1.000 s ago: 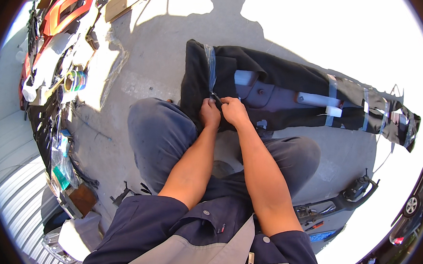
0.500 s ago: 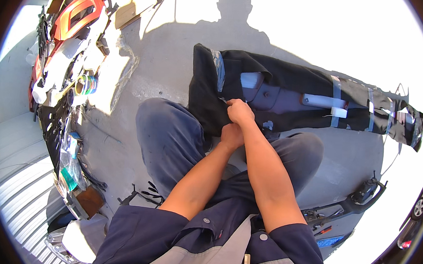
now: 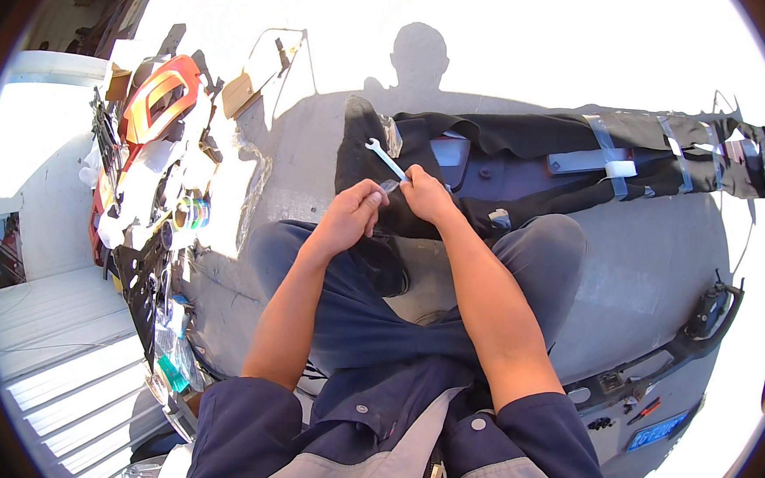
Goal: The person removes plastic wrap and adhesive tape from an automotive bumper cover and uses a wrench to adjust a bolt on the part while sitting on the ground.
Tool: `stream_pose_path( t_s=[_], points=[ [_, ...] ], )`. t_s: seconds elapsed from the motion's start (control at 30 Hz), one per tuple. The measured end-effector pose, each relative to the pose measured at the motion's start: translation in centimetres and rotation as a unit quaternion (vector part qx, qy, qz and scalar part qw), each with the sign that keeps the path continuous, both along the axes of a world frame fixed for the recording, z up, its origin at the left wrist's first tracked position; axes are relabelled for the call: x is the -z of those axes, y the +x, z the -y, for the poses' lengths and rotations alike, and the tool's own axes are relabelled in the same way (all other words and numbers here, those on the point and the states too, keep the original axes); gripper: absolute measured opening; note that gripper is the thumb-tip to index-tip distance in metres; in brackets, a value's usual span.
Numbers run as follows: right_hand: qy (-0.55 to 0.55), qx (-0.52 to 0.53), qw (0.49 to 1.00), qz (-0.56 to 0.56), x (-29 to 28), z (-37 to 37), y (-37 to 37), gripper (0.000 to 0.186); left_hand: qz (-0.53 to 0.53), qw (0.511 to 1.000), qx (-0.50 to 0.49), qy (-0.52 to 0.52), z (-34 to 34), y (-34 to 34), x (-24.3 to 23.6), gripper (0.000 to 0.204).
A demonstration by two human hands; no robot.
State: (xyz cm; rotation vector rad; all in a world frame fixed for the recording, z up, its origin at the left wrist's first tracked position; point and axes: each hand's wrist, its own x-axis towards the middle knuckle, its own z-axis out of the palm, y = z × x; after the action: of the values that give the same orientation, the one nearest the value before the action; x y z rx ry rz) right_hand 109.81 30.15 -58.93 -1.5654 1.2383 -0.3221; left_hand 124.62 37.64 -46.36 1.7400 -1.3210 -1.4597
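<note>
A long bundle of black fabric [image 3: 529, 136] lies across the floor in front of my crossed legs, banded with clear tape [image 3: 607, 152] and partly open over purple-grey parts [image 3: 509, 177]. My right hand [image 3: 425, 193] grips a silver open-end wrench [image 3: 385, 157], which points up and left over the bundle's left end. My left hand [image 3: 353, 215] is just left of it, closed in a pinch on a crumpled bit of clear plastic [image 3: 389, 186].
On the left lies a pile of parts with a red panel [image 3: 159, 94], tape rolls [image 3: 190, 212] and a plastic bag [image 3: 174, 349], beside ribbed metal [image 3: 58, 386]. A black metal bracket [image 3: 674, 344] and a blue plate [image 3: 655, 431] lie at the lower right.
The wrench now shows upright in my right hand. My left hand has moved up and left from under the right one to beside it. The view has shifted, lowering the bundle's far edge.
</note>
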Motion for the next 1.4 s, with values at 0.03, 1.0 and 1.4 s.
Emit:
stream_pose_path(
  t_s=[0.03, 1.0, 1.4],
  points=[
    [-0.004, -0.012, 1.0, -0.014, -0.3, 0.2, -0.3, 0.033, -0.043, 0.998, -0.046, -0.028, 0.8, 1.2, -1.4, 0.022],
    [-0.129, -0.154, 0.979, -0.012, -7.8, 2.9, -6.3, 0.025, 0.684, 0.728, -0.031, 0.045, 8.4, 32.5, 1.0, 0.029],
    [0.057, -0.379, 0.891, -0.246, 7.1, -5.0, -3.9, 0.029, -0.012, 0.844, -0.386, -0.372, 38.4, 22.5, -11.3, 0.022]
  ],
)
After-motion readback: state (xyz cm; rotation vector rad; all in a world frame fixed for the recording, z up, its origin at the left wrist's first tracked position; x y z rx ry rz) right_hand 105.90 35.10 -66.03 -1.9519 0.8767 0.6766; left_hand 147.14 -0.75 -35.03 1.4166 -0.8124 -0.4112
